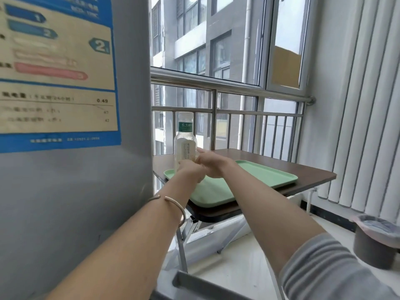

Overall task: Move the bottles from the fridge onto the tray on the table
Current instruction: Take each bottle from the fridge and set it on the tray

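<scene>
A clear bottle [185, 139] with a green neck band and a pale label stands upright over the far left corner of the mint green tray [259, 175]. My left hand [190, 171] wraps around its lower part. My right hand [211, 165] holds the same bottle from the right, fingers against its side. The tray lies on a small dark brown folding table [311, 169]. The bottle's base is hidden behind my hands, so I cannot tell whether it rests on the tray.
The grey fridge [75, 180] with a blue energy label fills the left side, close to the table's left edge. A steel railing [227, 87] and window lie behind the table. A grey bin [376, 241] with a liner stands on the floor at right, below white blinds.
</scene>
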